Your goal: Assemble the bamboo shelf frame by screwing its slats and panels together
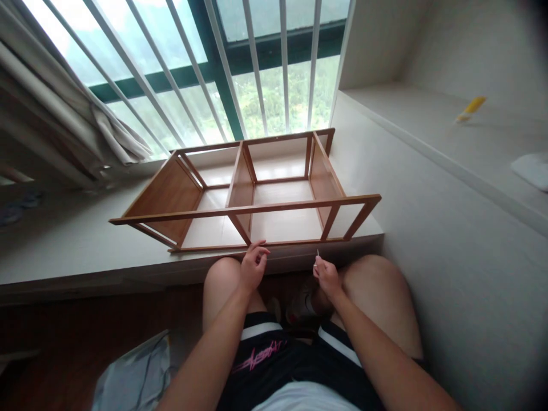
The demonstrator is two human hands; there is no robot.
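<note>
- Wooden rack (242, 185) on its side, directly ahead of both hands.
- At the rack's lower near rail (282, 244): left hand (254, 264), fingers loosely bent and slightly parted, fingertips overlapping the rail; contact impossible to tell.
- Just short of the rack, toward its right end: right hand (327, 275), thumb and fingers pinching a thin pale sliver (318, 253), too small to identify.
- On the near side of the rack: black shorts (299, 359) with pink lettering (261, 355), too stylised to read.
- Beneath the rack: white ledge (77, 228).
- Beyond the rack: window (272, 91) behind white bars (285, 74).
- Left of the rack: curtain (77, 97).
- Right of the rack: raised white surface (411, 105) with a yellow-and-white object (473, 107).
</note>
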